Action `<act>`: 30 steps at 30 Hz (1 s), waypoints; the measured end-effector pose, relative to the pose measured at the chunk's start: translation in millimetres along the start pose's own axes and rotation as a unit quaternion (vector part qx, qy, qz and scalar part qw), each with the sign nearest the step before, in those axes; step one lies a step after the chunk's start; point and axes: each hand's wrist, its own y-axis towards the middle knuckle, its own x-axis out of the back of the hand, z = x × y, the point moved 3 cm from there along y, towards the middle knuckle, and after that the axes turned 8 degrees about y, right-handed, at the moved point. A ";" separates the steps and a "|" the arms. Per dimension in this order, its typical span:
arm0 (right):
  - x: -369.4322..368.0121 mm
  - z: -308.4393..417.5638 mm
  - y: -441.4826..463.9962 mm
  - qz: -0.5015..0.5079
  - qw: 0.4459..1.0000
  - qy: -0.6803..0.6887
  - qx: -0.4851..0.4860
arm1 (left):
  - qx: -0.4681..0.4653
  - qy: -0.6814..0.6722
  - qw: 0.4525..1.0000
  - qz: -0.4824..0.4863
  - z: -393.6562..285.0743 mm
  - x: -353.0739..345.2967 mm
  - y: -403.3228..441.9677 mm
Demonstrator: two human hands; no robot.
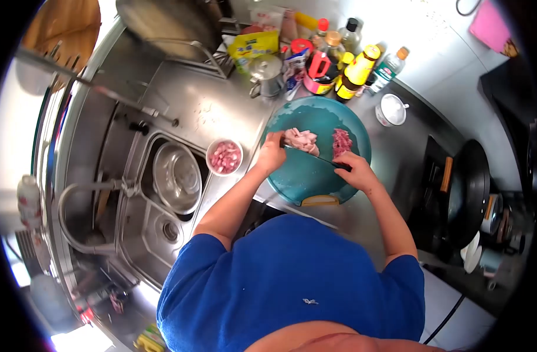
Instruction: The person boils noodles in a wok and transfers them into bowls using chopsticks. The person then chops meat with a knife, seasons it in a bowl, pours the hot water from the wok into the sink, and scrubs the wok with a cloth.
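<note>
A round teal cutting board (303, 176) lies on the steel counter with two piles of cut meat. The pale sliced meat (302, 141) is on its left part, and the darker red chopped meat (342, 142) is on the right. My right hand (356, 172) is closed round the dark handle of a knife (323, 159), just below the red meat. The blade reaches left along the near side of the pale meat. My left hand (272, 152) has curled fingers at the pale meat's left edge, near the blade's far end. Which of these it grips is hidden.
Left of the board, a white bowl (224, 157) holds pink and white pieces, beside a sink (145, 234) with a metal basin (177, 178). Sauce bottles (358, 70) crowd the back. A small white bowl (391, 110) stands back right. A wok (471, 193) is at the right.
</note>
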 end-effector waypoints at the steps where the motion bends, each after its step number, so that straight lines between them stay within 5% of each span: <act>1: 0.3 -0.6 2.8 -0.012 1.000 -0.008 0.003 | -0.018 -0.016 1.000 0.000 -1.2 -2.3 7.3; 11: 1.1 -2.1 21.3 -0.084 0.996 -0.034 0.017 | -0.051 0.024 0.996 0.070 -10.3 -7.2 70.6; 15: 0.8 7.2 5.1 -0.085 0.996 -0.028 -0.019 | -0.062 0.112 0.983 0.132 -20.3 7.8 79.7; 22: -1.7 11.4 -63.9 -0.169 0.977 0.072 -0.106 | -0.046 0.052 0.988 0.142 -11.0 2.1 79.8; 27: -23.7 6.3 -75.2 -0.233 0.961 0.122 -0.080 | -0.083 0.094 0.971 0.202 -37.3 -7.5 78.6; 30: -28.6 23.0 -72.8 -0.280 0.960 -0.017 0.012 | -0.126 0.023 0.970 0.207 -24.5 -23.9 90.7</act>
